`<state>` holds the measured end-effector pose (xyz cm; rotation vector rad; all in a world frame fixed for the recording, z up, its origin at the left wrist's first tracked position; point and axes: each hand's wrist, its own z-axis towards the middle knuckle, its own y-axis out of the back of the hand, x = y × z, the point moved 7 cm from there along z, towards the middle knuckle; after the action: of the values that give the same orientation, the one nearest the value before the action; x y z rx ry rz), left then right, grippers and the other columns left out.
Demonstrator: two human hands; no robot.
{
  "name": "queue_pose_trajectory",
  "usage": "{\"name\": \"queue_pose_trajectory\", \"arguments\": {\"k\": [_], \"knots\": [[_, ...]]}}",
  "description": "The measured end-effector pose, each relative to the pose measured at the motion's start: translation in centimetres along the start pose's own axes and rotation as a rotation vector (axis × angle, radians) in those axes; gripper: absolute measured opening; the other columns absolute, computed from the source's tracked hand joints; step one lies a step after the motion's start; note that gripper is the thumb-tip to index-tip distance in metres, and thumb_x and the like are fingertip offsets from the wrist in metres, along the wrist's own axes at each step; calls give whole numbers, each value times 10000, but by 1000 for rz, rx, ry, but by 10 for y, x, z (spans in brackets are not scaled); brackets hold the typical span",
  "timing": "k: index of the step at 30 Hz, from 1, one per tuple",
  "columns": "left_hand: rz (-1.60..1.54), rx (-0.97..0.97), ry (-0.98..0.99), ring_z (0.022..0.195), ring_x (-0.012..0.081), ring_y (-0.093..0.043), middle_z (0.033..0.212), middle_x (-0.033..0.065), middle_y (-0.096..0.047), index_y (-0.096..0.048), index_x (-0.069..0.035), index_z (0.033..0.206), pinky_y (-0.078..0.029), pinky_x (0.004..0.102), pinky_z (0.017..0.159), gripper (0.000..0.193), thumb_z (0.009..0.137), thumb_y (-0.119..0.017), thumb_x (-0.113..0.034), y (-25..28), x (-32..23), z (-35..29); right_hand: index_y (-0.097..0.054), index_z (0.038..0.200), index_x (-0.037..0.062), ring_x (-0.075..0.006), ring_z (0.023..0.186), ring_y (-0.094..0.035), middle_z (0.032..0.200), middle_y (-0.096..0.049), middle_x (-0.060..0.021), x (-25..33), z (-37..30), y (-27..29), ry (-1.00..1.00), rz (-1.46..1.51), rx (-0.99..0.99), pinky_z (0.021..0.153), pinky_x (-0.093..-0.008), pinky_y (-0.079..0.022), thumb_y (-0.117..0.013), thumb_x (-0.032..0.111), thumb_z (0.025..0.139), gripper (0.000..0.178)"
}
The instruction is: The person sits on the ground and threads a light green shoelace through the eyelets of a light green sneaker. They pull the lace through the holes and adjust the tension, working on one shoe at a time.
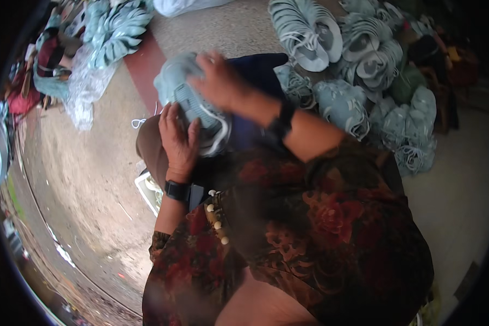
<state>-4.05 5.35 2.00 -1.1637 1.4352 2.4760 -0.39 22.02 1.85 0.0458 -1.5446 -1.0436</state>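
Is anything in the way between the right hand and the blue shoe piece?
Nothing visible is. The right hand is over the upper part of the shoe piece; the left hand is at its lower left, not between them.

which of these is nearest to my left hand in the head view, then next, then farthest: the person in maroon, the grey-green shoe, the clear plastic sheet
From the left hand:
1. Grey-green shoe: under its fingers
2. Clear plastic sheet: on the floor, ahead left
3. Person in maroon: far left, beyond the sheet
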Motion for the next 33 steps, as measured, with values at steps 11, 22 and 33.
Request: {"name": "queue_pose_trajectory", "arguments": {"k": [11, 22, 33], "knots": [[98, -8, -4, 1197, 389, -398, 1293, 235, -414, -380, 17, 1275, -328, 413, 1001, 474, 867, -542, -161, -30, -16, 1, -364, 1257, -51, -435, 1198, -377, 1255, -387, -331, -28, -60, -9, -39, 195, 48, 1008, -431, -322, -598, 152, 799, 553], [-344, -309, 303, 973, 198, -584, 1070, 131, -603, -520, 31, 1147, -454, 310, 864, 383, 844, -627, -177, 94, 68, -43, -507, 1161, -1, -344, 1072, -497, 1151, -529, -183, 13, -70, 52, 409, -193, -28, 924, -398, -389, -607, 122, 777, 415], [-596, -475, 1338, 541, 101, -546, 665, 54, -605, -631, 10, 788, -422, 211, 467, 82, 746, -596, -51, 4, 293, -392, -494, 1118, -42, -367, 1075, -487, 1168, -504, -210, -33, -67, 47, 346, -441, 40, 922, -414, -380, -515, 65, 852, 288]]}}
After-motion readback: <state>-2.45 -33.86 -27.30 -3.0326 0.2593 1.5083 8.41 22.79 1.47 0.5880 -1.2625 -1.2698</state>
